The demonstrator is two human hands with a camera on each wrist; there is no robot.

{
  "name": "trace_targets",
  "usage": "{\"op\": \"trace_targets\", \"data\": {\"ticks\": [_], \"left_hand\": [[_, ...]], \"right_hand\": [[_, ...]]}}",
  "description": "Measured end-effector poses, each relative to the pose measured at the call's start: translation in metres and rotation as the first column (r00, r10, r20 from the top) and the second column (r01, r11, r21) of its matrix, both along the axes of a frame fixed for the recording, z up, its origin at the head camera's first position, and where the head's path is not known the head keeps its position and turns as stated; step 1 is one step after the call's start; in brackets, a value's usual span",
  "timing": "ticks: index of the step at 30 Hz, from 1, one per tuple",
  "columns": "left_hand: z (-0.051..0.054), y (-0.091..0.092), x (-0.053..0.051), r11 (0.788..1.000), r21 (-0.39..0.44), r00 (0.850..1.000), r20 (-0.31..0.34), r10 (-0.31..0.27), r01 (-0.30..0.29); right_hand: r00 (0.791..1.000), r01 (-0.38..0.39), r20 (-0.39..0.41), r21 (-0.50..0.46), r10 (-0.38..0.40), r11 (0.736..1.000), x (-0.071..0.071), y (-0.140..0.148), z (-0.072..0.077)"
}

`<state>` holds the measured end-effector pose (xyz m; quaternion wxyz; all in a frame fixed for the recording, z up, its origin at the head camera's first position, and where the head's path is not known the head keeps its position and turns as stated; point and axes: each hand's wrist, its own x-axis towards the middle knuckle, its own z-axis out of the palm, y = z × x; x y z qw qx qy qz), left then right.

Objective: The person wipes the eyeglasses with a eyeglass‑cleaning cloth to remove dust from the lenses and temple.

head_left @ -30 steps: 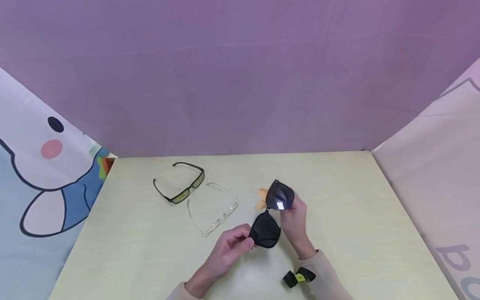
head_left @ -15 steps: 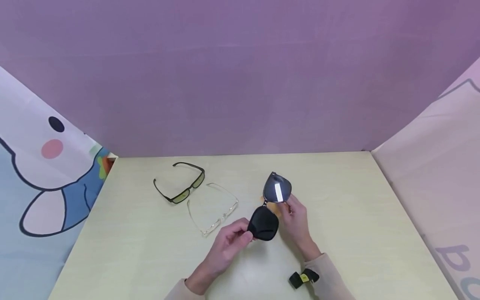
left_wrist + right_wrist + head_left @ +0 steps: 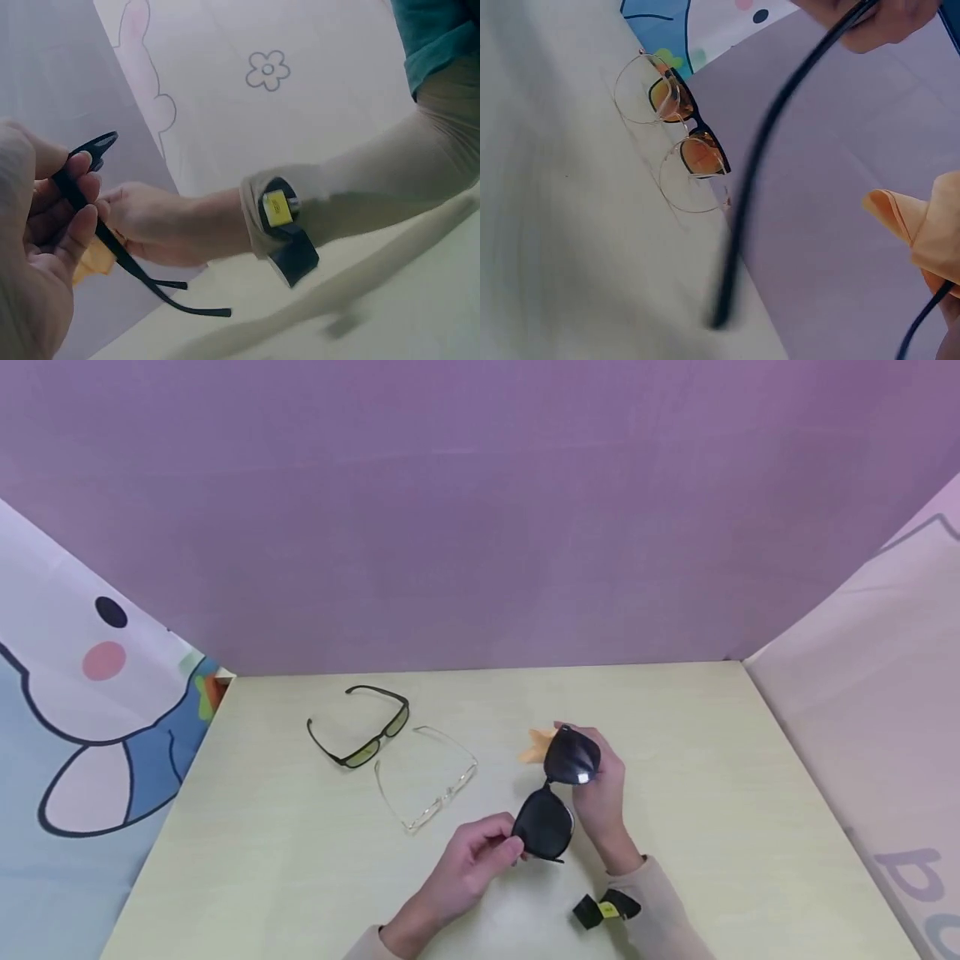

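Black sunglasses (image 3: 543,825) with dark lenses hang tilted above the table, one lens higher than the other. My left hand (image 3: 467,867) pinches them at the outer corner of the lower lens. Behind the upper lens, my right hand (image 3: 602,787) holds an orange cloth (image 3: 536,747), part of which sticks out to the left. In the left wrist view both temples (image 3: 127,259) of the sunglasses are unfolded and point away from the left hand. The cloth (image 3: 936,234) is bunched in the right wrist view; the lens hides some of the right fingers in the head view.
Black-framed glasses with greenish lenses (image 3: 363,753) lie unfolded at the table's left. Beside them are thin clear-lensed glasses (image 3: 442,800), also unfolded. A black strap with a yellow label (image 3: 607,910) is at the right sleeve. A purple cloth wall (image 3: 480,527) rises behind the table.
The sunglasses rose slightly toward the upper left, then came back down and to the right with both hands. The right hand shifted with the cloth behind the upper lens. The other glasses stayed put.
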<state>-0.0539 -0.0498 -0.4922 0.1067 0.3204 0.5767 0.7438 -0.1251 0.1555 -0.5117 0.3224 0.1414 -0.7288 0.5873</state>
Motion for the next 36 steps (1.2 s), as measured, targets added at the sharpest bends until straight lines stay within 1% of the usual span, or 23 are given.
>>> {"op": "trace_targets", "data": {"ticks": [4,10,13,15,17,21,25,28,32,35,36], "left_hand": [[0.000,0.000,0.000,1.000,0.016,1.000,0.022,-0.022,0.021],[-0.004,0.004,0.004,0.997,0.073,0.999,0.026,-0.041,0.039],[-0.005,0.007,0.007,0.996,0.083,0.998,0.037,-0.041,0.038],[-0.006,0.008,0.008,0.996,0.082,0.999,0.046,-0.030,0.027],[-0.007,0.008,0.008,0.997,0.081,0.998,0.052,-0.024,0.020],[-0.008,0.007,0.007,0.997,0.080,0.999,0.041,-0.025,0.022],[-0.008,0.006,0.005,0.997,0.079,0.999,0.026,-0.019,0.017],[-0.006,0.005,0.003,0.997,0.080,1.000,0.011,-0.006,0.005],[-0.001,0.003,-0.002,0.997,0.068,0.999,-0.027,0.028,-0.026],[0.003,0.001,-0.006,0.997,0.054,0.997,-0.056,0.049,-0.046],[0.005,0.000,-0.008,0.997,0.051,0.996,-0.066,0.055,-0.051]], "right_hand": [[1.000,0.013,0.016,0.001,-0.013,1.000,0.001,-0.001,-0.004],[1.000,0.009,-0.013,0.006,-0.009,1.000,0.003,-0.008,-0.014],[1.000,0.026,-0.016,0.019,-0.026,0.999,0.004,-0.010,-0.019],[1.000,0.020,-0.007,0.029,-0.020,0.999,0.004,-0.010,-0.022],[0.999,0.030,0.012,0.059,-0.030,0.998,0.005,-0.009,-0.023],[0.996,0.056,0.064,0.108,-0.063,0.993,0.009,-0.007,-0.025],[0.991,0.087,0.085,0.161,-0.102,0.983,0.012,-0.004,-0.028],[0.992,0.063,0.095,0.205,-0.084,0.977,0.013,-0.002,-0.033],[0.988,-0.022,0.155,0.232,-0.014,0.972,0.015,0.003,-0.036],[0.980,-0.070,0.199,0.272,0.015,0.960,0.015,0.008,-0.036],[0.979,-0.075,0.202,0.293,0.015,0.953,0.015,0.010,-0.036]]}}
